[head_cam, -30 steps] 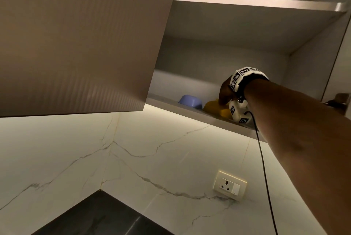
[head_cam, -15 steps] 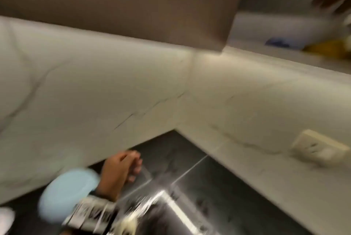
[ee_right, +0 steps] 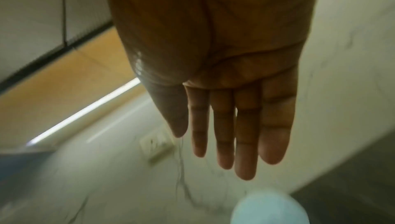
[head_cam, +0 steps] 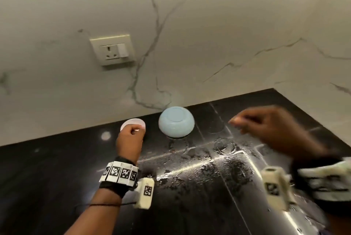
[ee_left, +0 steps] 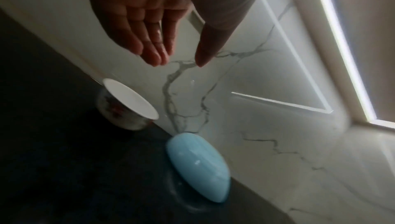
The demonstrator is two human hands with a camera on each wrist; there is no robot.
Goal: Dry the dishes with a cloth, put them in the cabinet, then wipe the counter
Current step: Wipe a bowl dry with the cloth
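Observation:
A light blue bowl lies upside down on the black counter near the marble wall. Left of it stands a small white cup with a flowered side. My left hand hovers just in front of and above the cup, fingers relaxed and holding nothing. To the right of the bowl, my right hand is blurred with motion, with straight fingers and an empty palm. The blue bowl shows below its fingertips. No cloth is in view.
Water is spread over the counter in front of the bowl and under my right hand. A wall socket sits on the marble backsplash above the cup. The counter ends in a corner at the right.
My view has swung down from the open cabinet to the counter. My right hand has left the cabinet shelf and come down beside the blue bowl. My left hand has moved to the white cup.

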